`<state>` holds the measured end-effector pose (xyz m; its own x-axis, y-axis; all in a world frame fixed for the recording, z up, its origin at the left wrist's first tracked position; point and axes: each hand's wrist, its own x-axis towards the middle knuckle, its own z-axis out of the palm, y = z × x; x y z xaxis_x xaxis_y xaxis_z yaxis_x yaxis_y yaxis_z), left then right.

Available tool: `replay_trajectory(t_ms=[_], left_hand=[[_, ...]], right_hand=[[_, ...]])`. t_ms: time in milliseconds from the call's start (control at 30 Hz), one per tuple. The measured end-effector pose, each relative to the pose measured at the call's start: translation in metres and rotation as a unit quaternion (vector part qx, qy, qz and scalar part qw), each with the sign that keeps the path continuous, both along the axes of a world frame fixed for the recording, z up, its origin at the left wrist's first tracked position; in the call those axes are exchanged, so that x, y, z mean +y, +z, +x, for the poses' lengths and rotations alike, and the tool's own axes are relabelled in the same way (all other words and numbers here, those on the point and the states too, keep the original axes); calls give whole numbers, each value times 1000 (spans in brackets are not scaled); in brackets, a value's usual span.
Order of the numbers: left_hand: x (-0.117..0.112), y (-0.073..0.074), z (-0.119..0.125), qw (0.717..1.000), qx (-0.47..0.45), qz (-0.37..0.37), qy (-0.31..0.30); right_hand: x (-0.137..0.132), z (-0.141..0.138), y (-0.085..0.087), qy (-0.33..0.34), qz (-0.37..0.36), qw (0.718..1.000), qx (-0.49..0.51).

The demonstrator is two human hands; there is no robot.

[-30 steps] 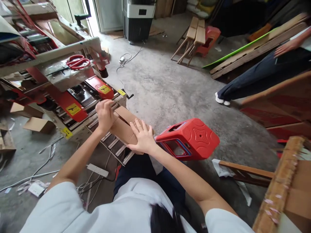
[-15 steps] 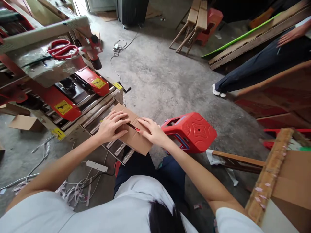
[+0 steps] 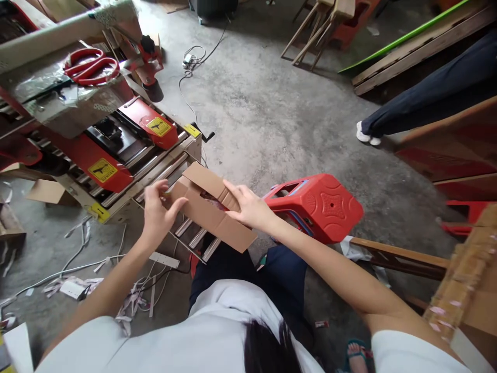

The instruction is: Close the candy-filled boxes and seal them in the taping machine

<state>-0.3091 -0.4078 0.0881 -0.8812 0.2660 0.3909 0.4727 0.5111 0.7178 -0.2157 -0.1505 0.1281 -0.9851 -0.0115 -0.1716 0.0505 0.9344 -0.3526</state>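
A small brown cardboard box (image 3: 212,217) rests on the roller end of the conveyor, its long top flaps partly raised. Through the gap between the flaps shows something dark and reddish, too small to make out. My right hand (image 3: 250,207) grips the box at its right part, fingers over the far flap and thumb at the opening. At the left end of the box is my left hand (image 3: 159,210), thumb and fingers spread apart, with the thumb tip by the near flap.
Left of the box stands a red taping machine (image 3: 143,122) with rollers, topped by red-handled scissors (image 3: 91,67). A red plastic stool (image 3: 330,207) is at the right. Cables and a white power strip (image 3: 165,260) lie on the floor. Another person's legs (image 3: 423,88) show at upper right.
The box flaps were pressed down under both hands and now stand partly raised. My left hand has moved off the top to the left end. The view has shifted slightly.
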Motion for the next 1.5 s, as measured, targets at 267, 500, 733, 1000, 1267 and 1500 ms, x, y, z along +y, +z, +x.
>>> replay_trajectory(t_ms=[267, 500, 733, 1000, 1267, 1500], left_hand=[[-31, 23, -44, 969, -155, 66, -183], [-10, 75, -81, 769, -354, -130, -517], [16, 64, -78, 802, -315, -106, -497], [-33, 52, -47, 932, -196, -129, -277], [-1, 65, -80, 785, -281, -154, -530], [14, 61, -70, 862, -168, -121, -462]], right_hand=[[10, 3, -8, 11, -77, 997, 14], [-5, 5, -10, -7, 1, 999, 34], [-14, 8, -15, -48, -11, 996, 78], [53, 39, 2, 99, -224, 963, 112], [7, 38, -36, -116, -296, 902, 293], [50, 38, -23, -36, -437, 894, 94]])
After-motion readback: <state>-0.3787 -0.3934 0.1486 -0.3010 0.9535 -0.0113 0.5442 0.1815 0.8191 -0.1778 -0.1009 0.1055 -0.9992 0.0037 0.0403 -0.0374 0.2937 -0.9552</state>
